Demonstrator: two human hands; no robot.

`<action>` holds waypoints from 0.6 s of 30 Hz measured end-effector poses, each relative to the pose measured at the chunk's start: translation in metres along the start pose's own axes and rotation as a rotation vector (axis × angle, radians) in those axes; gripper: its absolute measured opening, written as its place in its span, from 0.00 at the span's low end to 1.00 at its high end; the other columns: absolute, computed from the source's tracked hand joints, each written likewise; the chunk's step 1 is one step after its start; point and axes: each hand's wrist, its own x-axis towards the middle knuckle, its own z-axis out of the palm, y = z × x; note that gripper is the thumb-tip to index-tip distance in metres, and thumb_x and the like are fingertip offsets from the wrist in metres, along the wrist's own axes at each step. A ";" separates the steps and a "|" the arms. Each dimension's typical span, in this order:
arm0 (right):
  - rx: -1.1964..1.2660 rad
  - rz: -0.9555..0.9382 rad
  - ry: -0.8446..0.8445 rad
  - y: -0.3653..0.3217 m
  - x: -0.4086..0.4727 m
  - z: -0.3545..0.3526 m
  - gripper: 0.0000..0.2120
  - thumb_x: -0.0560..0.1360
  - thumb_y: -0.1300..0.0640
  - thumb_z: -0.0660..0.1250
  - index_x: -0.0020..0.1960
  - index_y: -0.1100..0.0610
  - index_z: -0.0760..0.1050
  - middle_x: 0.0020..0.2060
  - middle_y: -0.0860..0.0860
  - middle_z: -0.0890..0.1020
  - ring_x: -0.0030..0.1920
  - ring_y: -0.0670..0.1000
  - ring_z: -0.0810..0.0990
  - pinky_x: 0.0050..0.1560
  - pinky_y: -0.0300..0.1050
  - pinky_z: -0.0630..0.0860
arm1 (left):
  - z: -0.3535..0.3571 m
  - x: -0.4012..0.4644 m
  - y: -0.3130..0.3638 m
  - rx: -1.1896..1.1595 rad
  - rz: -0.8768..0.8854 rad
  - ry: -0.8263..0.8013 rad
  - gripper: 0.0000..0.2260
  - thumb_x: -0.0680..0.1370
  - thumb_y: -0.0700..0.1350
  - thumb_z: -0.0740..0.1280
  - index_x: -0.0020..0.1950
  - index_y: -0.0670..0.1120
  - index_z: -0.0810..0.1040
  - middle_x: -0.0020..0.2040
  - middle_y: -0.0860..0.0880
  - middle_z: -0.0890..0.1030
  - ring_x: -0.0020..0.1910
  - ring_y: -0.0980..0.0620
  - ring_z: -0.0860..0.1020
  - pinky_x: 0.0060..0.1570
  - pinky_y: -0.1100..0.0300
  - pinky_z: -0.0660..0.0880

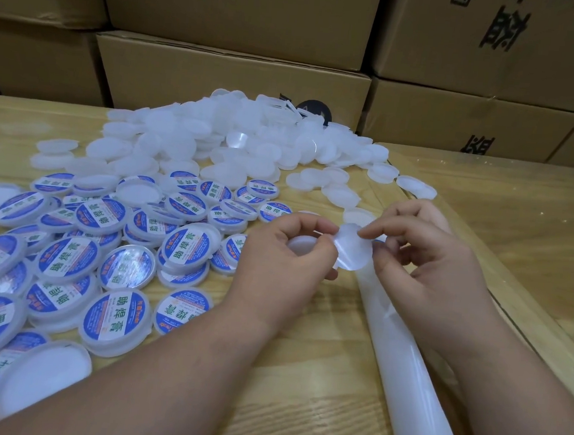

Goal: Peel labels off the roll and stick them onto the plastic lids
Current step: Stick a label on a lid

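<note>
The left hand (290,248) curls round a plain white plastic lid (302,247), holding it just above the wooden table (299,390) near the scene's middle. The right hand (423,259) pinches the edge of a round label (351,251) between thumb and forefinger; the label stands nearly upright between the two hands, its pale back toward the camera, touching the left fingertips.

Under the right hand lies the label backing strip (405,350), a long glossy white band whose long axis runs from the hands toward the near right edge of the view.

To the near left spreads a heap of labelled lids (69,258), blue-and-white faces mostly up, overlapping; too many and too stacked to count exactly, well over twenty. Farther off, middle to right, sits a larger pile of unlabelled lids (216,136), translucent white, also uncountable. A few bare ones lie among the labelled.

Stacked cardboard boxes (231,72) with black print form a wall along the far edge of the table.
</note>
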 end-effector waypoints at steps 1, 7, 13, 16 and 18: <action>0.000 0.016 0.010 0.000 0.000 0.000 0.22 0.74 0.75 0.69 0.47 0.47 0.83 0.50 0.47 0.76 0.38 0.52 0.75 0.39 0.38 0.73 | 0.000 0.000 0.000 0.001 0.002 0.004 0.09 0.75 0.39 0.68 0.42 0.52 0.84 0.37 0.54 0.85 0.33 0.52 0.85 0.24 0.68 0.71; -0.006 0.068 0.073 0.001 0.000 -0.001 0.15 0.75 0.67 0.74 0.45 0.46 0.82 0.46 0.41 0.77 0.35 0.49 0.75 0.39 0.33 0.72 | -0.002 0.002 -0.002 -0.015 0.010 -0.030 0.08 0.78 0.41 0.69 0.43 0.54 0.83 0.40 0.54 0.86 0.35 0.49 0.86 0.25 0.64 0.73; 0.158 0.124 0.206 -0.006 0.002 0.002 0.07 0.70 0.57 0.74 0.38 0.44 0.81 0.45 0.39 0.80 0.36 0.44 0.76 0.38 0.41 0.76 | -0.005 0.004 -0.002 -0.328 -0.007 -0.144 0.10 0.78 0.49 0.59 0.51 0.47 0.78 0.42 0.44 0.85 0.39 0.41 0.84 0.26 0.60 0.72; 0.360 0.226 0.270 -0.010 0.005 0.000 0.08 0.70 0.56 0.73 0.38 0.43 0.83 0.37 0.41 0.83 0.32 0.44 0.76 0.35 0.39 0.77 | -0.001 0.005 -0.002 -0.622 -0.168 -0.206 0.09 0.82 0.41 0.50 0.53 0.44 0.70 0.48 0.36 0.84 0.48 0.36 0.82 0.32 0.57 0.74; 0.417 0.268 0.264 -0.012 0.006 -0.003 0.07 0.70 0.57 0.74 0.37 0.44 0.84 0.31 0.45 0.83 0.28 0.44 0.77 0.32 0.37 0.76 | 0.002 0.005 -0.004 -0.687 -0.243 -0.243 0.10 0.83 0.39 0.49 0.53 0.44 0.69 0.53 0.34 0.84 0.52 0.36 0.81 0.35 0.55 0.74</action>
